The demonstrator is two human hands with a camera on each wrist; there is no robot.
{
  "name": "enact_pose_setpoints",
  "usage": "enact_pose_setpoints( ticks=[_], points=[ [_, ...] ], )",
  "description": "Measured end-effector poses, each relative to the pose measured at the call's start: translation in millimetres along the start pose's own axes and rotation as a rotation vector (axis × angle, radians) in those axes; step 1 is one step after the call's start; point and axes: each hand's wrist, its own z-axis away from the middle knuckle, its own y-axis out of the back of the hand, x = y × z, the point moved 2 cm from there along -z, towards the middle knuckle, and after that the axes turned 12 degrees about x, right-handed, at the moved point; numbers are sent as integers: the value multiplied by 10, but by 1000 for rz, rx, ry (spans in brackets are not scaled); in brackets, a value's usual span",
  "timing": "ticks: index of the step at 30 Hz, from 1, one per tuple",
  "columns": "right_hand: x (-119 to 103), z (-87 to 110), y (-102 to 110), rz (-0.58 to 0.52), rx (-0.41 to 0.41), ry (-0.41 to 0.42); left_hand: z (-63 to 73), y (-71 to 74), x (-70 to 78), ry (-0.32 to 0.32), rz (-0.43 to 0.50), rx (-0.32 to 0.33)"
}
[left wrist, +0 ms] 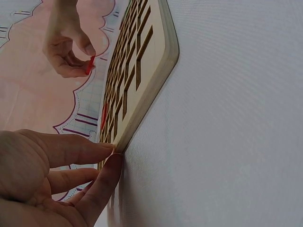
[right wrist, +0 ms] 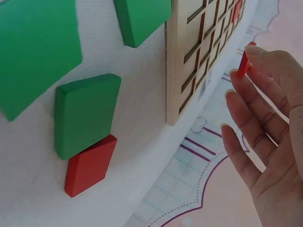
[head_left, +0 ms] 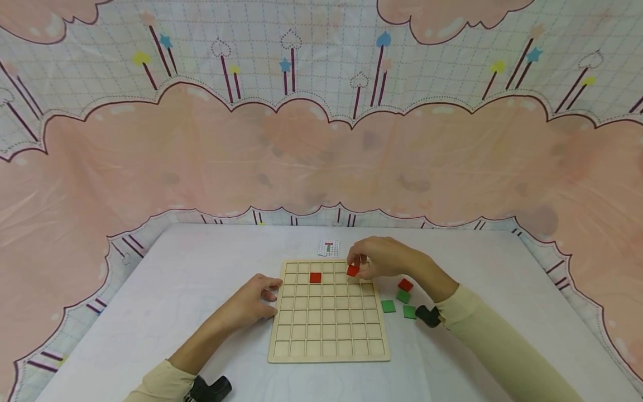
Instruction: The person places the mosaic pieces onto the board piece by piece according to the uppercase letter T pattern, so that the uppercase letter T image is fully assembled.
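Between thumb and fingertips, my right hand [head_left: 383, 257] pinches a small red square tile [head_left: 353, 271] over the far right part of the wooden grid board [head_left: 321, 359]. The right wrist view shows this tile [right wrist: 244, 64] seen edge-on, with the other fingers loosely bent below it. My left hand [head_left: 249, 301] touches the board's left edge with thumb and fingertips, set apart along that edge. In the left wrist view, its fingertips [left wrist: 112, 163] are right at the rim. Another red tile [head_left: 315, 277] lies in a square of the board's far row.
To the board's right on the white table lie a red tile [head_left: 405, 285] and three green tiles [head_left: 403, 296]. A small printed card [head_left: 329, 248] with a coloured grid pattern lies beyond the far edge. A patterned cloth [head_left: 321, 162] hangs behind the table.
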Motion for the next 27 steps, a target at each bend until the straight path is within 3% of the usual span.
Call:
enact_pose_setpoints(
  ticks=[21, 27],
  points=[
    [-78, -173, -77, -17, -35, 106, -6, 3, 6, 10, 16, -8],
    [-71, -216, -108, -10, -43, 102, -10, -6, -1, 12, 10, -4]
  ],
)
